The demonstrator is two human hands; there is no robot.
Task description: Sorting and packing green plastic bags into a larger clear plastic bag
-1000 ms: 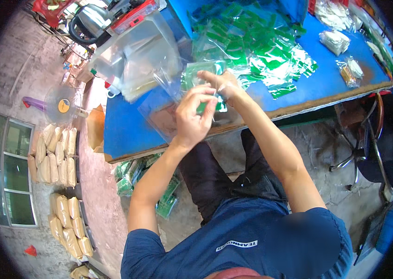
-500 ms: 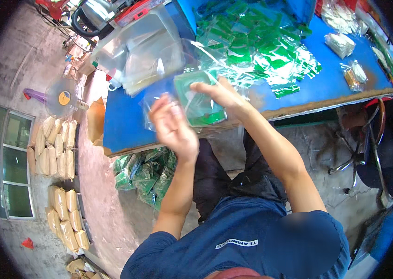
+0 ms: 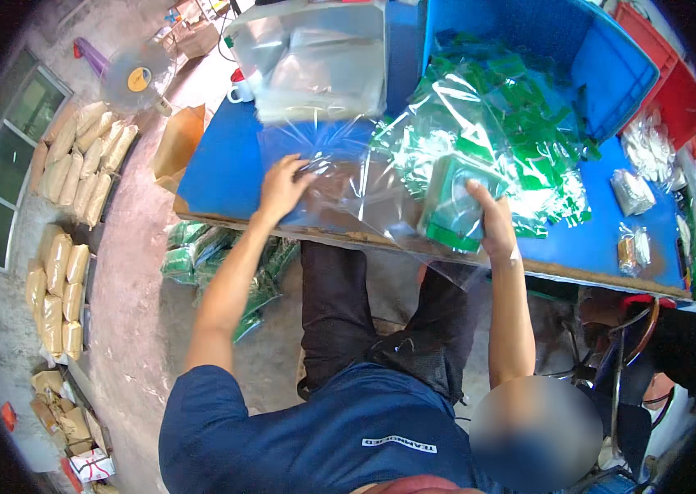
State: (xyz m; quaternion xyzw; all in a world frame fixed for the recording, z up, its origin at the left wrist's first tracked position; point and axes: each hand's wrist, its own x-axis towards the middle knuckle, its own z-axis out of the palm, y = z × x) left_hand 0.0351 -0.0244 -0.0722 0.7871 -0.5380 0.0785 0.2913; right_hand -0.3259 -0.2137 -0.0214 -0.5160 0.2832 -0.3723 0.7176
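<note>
We saw the right hand (image 3: 496, 226) grasping a squarish, slab-like packet stack (image 3: 453, 202), its thumb pressed flat on the upper face and the other fingers mostly hidden. The stack looked smooth and glossy, translucent pale green in the middle with solid green bands along its edges, and we found it tilted above the front edge of the worktable (image 3: 220, 177), just beside the loose heap.

A thin, clear plastic bag (image 3: 344, 185), creased and shiny, spread from the left hand (image 3: 282, 189) across to the stack, and one corner hung past the table's edge. The left hand's fingers curled at the film, but we could not tell whether they pinched it or only rested there. Nor could we tell whether the stack lay inside the film or against it.

Behind the stack we noted the slippery heap of flat green packets (image 3: 541, 156), spilling from a smooth-walled blue bin (image 3: 621, 86). Near the left hand lay a neat pile of clear plastic sheets (image 3: 327, 70), with a rounded red-and-white mug (image 3: 241, 89) beside it. The tabletop was matte blue, its front edge brown and rough.
</note>
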